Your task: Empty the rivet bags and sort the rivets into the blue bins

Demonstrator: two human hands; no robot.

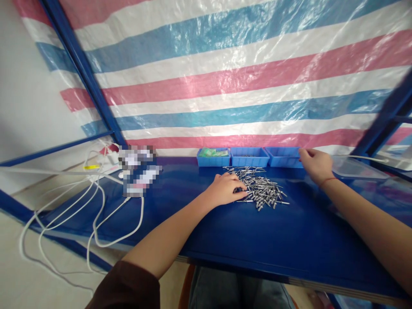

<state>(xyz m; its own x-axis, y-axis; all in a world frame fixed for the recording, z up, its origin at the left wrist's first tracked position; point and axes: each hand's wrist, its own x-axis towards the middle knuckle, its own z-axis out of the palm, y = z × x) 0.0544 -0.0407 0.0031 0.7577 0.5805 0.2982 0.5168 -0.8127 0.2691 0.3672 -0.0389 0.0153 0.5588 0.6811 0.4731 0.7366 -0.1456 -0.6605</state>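
A loose pile of silver blind rivets [265, 191] lies on the blue tabletop. My left hand [227, 189] rests at the pile's left side, fingers curved over it and the thumb apart from them; rivets show around the fingertips. Over the front right corner of the right blue bin [283, 158] is my right hand [317, 166], its fingers closed together. Whatever it may hold is hidden. The middle blue bin [250, 160] contains a few small metal pieces. Green and clear plastic packets [212, 152] fill the left blue bin [214, 162].
A clear plastic lid or tray [358, 167] lies right of the bins. White cables [103, 206] hang over the table's left end beside a power strip [103, 171] and blurred-out items [141, 176]. Blue frame posts and a striped plastic sheet [225, 86] enclose the back.
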